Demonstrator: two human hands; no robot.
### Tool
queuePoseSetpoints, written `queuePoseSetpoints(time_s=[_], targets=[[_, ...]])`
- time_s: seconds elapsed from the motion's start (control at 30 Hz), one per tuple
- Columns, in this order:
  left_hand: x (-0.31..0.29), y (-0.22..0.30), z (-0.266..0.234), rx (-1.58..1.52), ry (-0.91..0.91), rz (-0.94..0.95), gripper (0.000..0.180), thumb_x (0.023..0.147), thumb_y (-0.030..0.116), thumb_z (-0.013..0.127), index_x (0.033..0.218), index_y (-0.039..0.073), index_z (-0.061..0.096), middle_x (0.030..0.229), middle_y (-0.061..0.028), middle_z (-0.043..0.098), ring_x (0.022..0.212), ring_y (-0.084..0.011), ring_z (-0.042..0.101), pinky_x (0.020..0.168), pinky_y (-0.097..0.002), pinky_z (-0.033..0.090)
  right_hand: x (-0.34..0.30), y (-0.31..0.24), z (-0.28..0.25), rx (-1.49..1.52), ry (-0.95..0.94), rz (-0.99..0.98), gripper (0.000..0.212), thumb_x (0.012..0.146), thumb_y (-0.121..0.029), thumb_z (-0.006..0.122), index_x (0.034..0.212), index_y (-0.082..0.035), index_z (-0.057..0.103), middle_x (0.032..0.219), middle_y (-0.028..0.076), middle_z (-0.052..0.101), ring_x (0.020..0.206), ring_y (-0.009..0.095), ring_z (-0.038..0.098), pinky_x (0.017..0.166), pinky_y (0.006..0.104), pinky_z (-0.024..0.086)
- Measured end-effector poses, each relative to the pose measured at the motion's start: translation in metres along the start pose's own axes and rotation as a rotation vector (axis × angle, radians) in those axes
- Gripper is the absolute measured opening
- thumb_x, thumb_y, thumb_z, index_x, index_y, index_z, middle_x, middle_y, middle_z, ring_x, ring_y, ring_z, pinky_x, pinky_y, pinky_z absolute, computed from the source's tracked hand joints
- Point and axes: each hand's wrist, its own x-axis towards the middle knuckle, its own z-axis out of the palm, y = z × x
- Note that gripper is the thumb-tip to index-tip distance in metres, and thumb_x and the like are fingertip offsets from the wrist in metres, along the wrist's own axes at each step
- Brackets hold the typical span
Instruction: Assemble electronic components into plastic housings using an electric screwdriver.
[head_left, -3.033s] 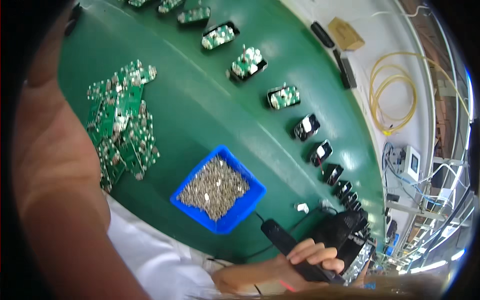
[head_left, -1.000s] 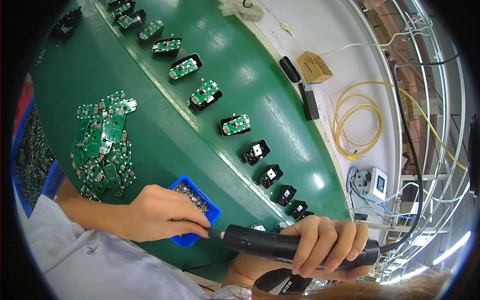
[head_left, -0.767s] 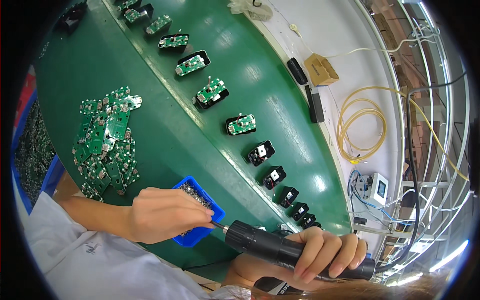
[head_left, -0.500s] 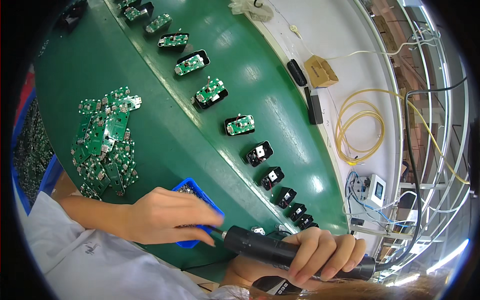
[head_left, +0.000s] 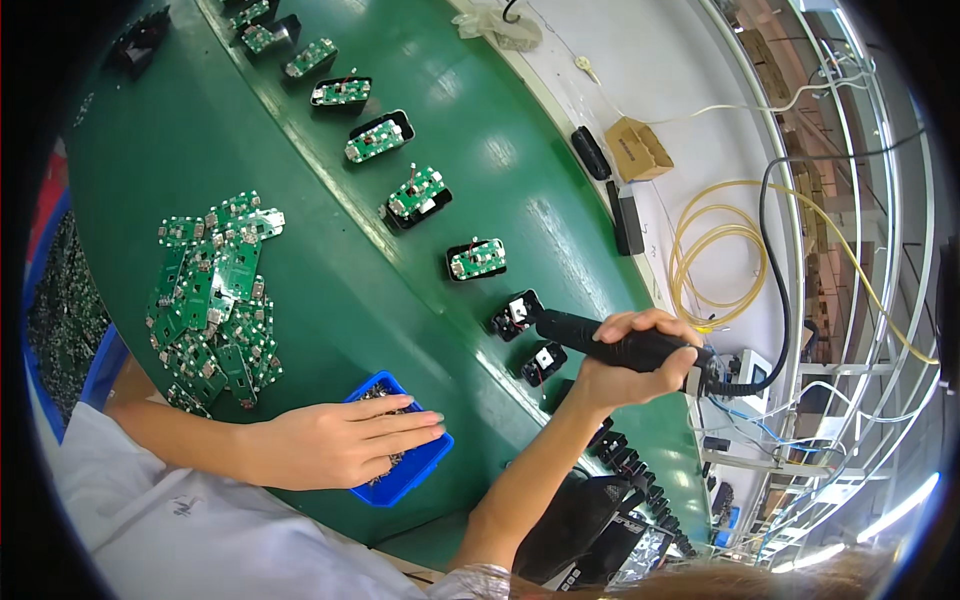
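Observation:
My right hand [head_left: 640, 372] is wrapped round a black electric screwdriver [head_left: 585, 338]. The driver's front end meets a small black case [head_left: 517, 314] with a white part inside; its bit cannot be made out. Over a blue tray [head_left: 425, 470] of small screws [head_left: 385, 405] lies my left hand [head_left: 335, 445], fingers stretched out. Those fingers cover part of the tray, and nothing shows in them. Close by the driver is another black case [head_left: 543, 362] with a white part.
A heap of green circuit boards [head_left: 215, 300] lies to the left. Black cases carrying green boards [head_left: 477, 260] stand in a row along the green bench [head_left: 330, 290]. The driver's black cable [head_left: 780, 300] arcs up at the right, near a coiled yellow hose [head_left: 685, 270].
My right hand has carried the screwdriver up and away from my left hand to the black case. My left hand has moved slightly left, its fingers now flat over the screw tray.

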Motion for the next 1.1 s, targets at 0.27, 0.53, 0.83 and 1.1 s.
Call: queuePoseSetpoints(time_s=[0.27,0.53,0.83,1.1], targets=[[0.002,-0.002,0.008,-0.126,0.16,-0.015,0.013,0.082,0.016,0.062,0.088,0.004,0.066,0.131,-0.0129,0.059,0.132,-0.0274,0.05,0.114,-0.043,0.038,0.006,0.008,-0.004,0.052,0.006,-0.019,0.04,0.099,-0.043,0.05,0.095,-0.003,0.047,0.071,0.014,0.054,0.045,0.02,0.054,0.04,0.0298,0.046],[-0.003,-0.002,0.014,-0.297,0.268,-0.053,0.014,0.082,0.013,0.063,0.092,0.004,0.064,0.123,-0.0117,0.064,0.123,-0.0273,0.056,0.108,-0.0423,0.043,0.005,0.013,-0.002,0.068,-0.005,0.019,0.043,0.099,-0.049,0.046,0.092,-0.007,0.05,0.071,0.011,0.054,0.042,0.018,0.05,0.038,0.0277,0.042],[-0.003,-0.007,0.019,-0.589,0.351,-0.099,0.027,0.08,0.006,0.063,0.107,0.002,0.065,0.114,-0.0106,0.067,0.108,-0.0269,0.063,0.097,-0.0397,0.051,-0.002,0.019,0.014,0.068,-0.267,0.043,0.054,0.086,-0.05,0.069,0.09,0.0,0.048,0.072,0.016,0.056,0.044,0.019,0.053,0.041,0.0291,0.048],[-0.003,-0.002,0.007,-0.826,0.501,-0.189,0.035,0.074,-0.005,0.067,0.107,0.004,0.07,0.104,-0.0089,0.072,0.092,-0.0256,0.071,0.082,-0.0347,0.059,0.023,0.017,0.0,0.023,-0.023,0.224,0.046,0.094,-0.05,0.049,0.087,-0.005,0.05,0.068,0.014,0.056,0.043,0.02,0.049,0.04,0.0303,0.041]])
